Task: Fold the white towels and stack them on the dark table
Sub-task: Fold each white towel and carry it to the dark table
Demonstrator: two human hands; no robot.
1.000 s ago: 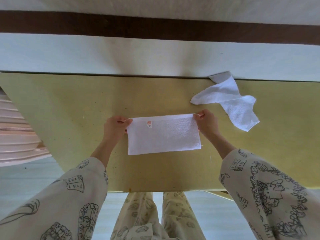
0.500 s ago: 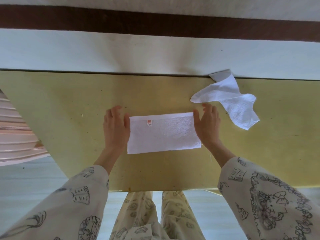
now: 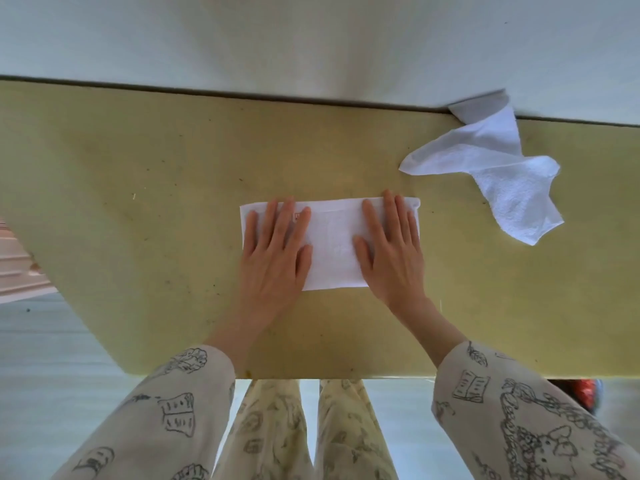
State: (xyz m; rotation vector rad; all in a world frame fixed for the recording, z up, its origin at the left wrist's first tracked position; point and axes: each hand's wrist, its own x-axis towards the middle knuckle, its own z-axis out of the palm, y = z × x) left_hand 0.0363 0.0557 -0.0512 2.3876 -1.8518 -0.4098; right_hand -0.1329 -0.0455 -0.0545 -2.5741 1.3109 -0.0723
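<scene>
From my seat at the head camera I see the folded white towel (image 3: 330,244) lying flat as a long rectangle near the middle of the yellowish table (image 3: 138,202), its long edges running left to right; my view shows the left hand (image 3: 275,254) laid palm down on the towel's left half, fingers straight and slightly spread, fingertips reaching the far edge beside a small red tag (image 3: 297,216); the right hand (image 3: 389,252) lies the same way on the right half, fingers straight and close together, pressing the cloth flat; neither hand curls round or pinches anything, so the towel sits under both palms rather than in a grasp; a bare strip of towel shows between the two thumbs; a second white towel (image 3: 495,174) lies crumpled and unfolded well off to the right, near the far edge of the table, one corner lapping against the pale wall (image 3: 311,46); patterned sleeves (image 3: 519,410) cover both forearms
</scene>
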